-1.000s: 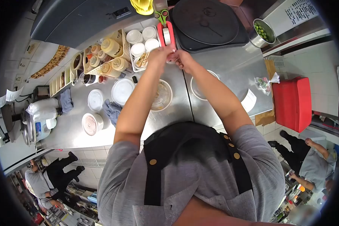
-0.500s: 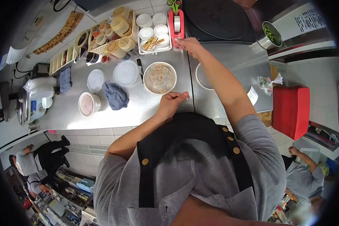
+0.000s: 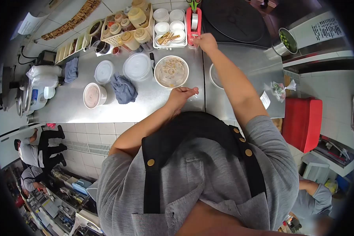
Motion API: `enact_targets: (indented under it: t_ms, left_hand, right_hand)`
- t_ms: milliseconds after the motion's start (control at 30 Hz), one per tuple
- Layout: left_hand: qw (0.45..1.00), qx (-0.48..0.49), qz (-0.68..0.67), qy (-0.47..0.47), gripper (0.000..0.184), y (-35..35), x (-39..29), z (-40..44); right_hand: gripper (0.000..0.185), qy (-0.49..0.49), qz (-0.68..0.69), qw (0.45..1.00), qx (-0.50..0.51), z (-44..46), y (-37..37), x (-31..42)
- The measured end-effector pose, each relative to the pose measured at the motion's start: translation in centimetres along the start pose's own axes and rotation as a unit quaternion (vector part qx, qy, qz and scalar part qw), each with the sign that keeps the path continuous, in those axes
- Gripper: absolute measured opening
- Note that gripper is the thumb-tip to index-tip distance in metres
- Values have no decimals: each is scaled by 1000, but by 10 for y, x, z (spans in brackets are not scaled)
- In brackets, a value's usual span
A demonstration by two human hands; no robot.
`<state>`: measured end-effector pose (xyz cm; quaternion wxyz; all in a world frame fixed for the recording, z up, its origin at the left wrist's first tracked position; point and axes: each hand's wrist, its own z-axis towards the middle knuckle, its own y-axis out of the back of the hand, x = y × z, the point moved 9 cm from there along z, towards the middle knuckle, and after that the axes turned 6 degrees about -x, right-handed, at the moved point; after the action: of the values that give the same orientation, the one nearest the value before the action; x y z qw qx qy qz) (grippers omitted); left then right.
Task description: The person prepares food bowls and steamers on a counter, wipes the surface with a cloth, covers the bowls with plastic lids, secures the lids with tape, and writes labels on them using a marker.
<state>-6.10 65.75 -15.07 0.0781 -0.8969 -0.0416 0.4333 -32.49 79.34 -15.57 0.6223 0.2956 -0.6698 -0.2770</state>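
My right hand [image 3: 206, 42] reaches to the front end of a red tape dispenser [image 3: 194, 25], its fingers pinched at the tape's end there. My left hand [image 3: 180, 97] is closed in a pinch just below a round white bowl [image 3: 171, 71]. A tiny pale scrap shows at its fingertips, too small to name. Through the bowl's clear lid, brownish food is visible. Beside the bowl lies a black marker [image 3: 152, 61]. Partly behind my right forearm is another round clear lid or container [image 3: 215, 76].
Left of the bowl are round lidded containers [image 3: 137, 67], a blue cloth [image 3: 124, 89] and a white tub [image 3: 94, 95]. Behind stand a sauce-bottle basket [image 3: 113, 38] and a tray of small cups [image 3: 169, 44]. A red bin [image 3: 301, 122] is at right; co-workers are behind me.
The camera view has shifted slightly, so the counter items appear farther right and higher. My right hand stays at the dispenser, and my left hand stays pinched below the bowl.
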Motion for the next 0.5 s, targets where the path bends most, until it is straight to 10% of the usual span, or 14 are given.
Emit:
enact_targets:
  t_ms: [133, 333, 500]
  left_hand:
    - [1000, 17, -24, -1, 31, -9, -6, -8]
    - [999, -15, 26, 15, 26, -8, -16, -11]
    - [992, 34, 108, -50, 22, 43, -14, -23]
  right_hand:
    - [33, -62, 279, 958, 17, 8, -26, -19]
    - [41, 100, -248, 961, -74, -6, 9, 22]
    - [35, -161, 307, 928, 139, -36, -1, 31]
